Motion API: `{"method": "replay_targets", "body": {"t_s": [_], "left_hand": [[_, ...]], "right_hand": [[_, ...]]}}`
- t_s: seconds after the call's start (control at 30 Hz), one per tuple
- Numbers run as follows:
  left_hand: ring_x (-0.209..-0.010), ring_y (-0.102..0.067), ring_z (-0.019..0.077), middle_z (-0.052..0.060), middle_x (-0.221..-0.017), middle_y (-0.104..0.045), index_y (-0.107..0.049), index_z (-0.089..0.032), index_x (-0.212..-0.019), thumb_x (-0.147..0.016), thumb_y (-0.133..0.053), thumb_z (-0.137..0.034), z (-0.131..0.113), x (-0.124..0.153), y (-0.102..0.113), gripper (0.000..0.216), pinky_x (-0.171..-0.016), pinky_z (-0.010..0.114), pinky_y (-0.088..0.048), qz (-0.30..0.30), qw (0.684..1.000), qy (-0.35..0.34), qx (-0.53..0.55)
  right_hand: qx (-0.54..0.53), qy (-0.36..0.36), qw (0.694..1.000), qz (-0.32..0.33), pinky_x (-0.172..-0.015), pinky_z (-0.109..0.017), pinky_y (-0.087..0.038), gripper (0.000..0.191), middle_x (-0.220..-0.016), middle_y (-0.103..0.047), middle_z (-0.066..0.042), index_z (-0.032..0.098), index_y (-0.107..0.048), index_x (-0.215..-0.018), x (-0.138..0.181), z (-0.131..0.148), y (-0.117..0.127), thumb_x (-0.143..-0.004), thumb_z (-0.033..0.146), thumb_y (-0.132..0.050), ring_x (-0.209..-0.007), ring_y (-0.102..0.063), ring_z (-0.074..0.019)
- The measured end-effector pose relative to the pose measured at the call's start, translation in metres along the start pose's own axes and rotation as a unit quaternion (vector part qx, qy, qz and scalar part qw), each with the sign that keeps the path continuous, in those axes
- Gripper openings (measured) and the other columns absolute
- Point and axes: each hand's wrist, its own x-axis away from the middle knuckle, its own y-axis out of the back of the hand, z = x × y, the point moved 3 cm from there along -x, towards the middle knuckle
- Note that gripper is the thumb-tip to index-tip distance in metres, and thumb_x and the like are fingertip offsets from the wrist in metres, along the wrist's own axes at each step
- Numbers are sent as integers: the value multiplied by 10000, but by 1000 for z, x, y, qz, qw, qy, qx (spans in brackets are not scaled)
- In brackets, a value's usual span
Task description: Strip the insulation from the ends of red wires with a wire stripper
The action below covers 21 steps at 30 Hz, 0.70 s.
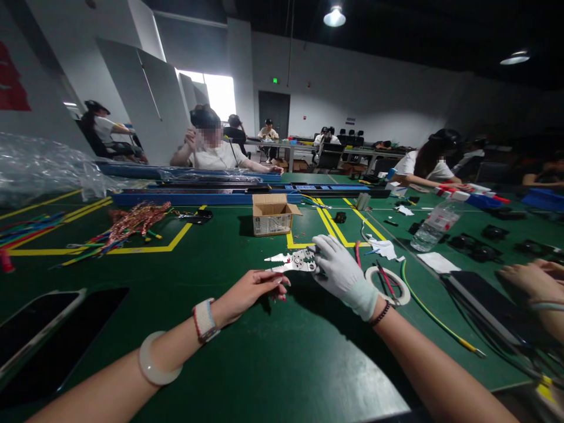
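My right hand (337, 273), in a pale grey glove, is closed on silver wire strippers (299, 262) above the green table. The jaws of the tool point left, and its handles are hidden in the glove. Just below the jaws is my bare left hand (253, 294), its thumb and fingers curled together. Whatever it pinches, if anything, is too small to make out. A small open cardboard box (272, 224) stands beyond the strippers. To the right of the glove lie a white tape roll (404, 291) and a red-and-black wire or tool (388, 281) across it.
Copper-ended wires (138, 226) lie in a bundle at left, and phone-like devices (57, 335) nearer. Blue rails (198, 195) cross the back. A water bottle (436, 226), a green-yellow cable (434, 311) and a co-worker's hand (535, 285) are at right. Other people sit beyond.
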Motion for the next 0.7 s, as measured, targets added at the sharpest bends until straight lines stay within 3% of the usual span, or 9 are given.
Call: {"method": "replay_targets", "body": {"t_s": [0.3, 0.53, 0.7], "left_hand": [[-793, -662, 183, 85, -879, -734, -737, -108, -925, -767, -723, -328, 2, 2, -10, 272, -840, 348, -511, -8, 1000, -9, -5], [-813, -666, 194, 92, -875, -735, -734, -112, -936, -767, -721, -358, 1, 4, -14, 298, -815, 341, -523, -1, 1000, 15, -11], [-815, -666, 189, 83, -900, -726, -725, -123, -958, -776, -714, -346, 5, 4, -14, 288, -812, 334, -513, 15, 1000, 16, -7]], "right_hand": [[30, -32, 999, 3, -1113, -607, -208, 376, -1284, -470, -156, 171, -658, -1000, 4, 6, 21, -654, 314, -693, -1291, -323, -383], [25, -16, 999, -16, -1044, -555, -326, 279, -1117, -537, -129, 192, -685, -963, 10, 5, 17, -697, 277, -668, -1137, -451, -320], [52, -17, 998, 8, -788, -410, -459, 109, -1023, -590, -112, 190, -699, -801, 10, 9, 13, -730, 263, -661, -936, -521, -264]]}}
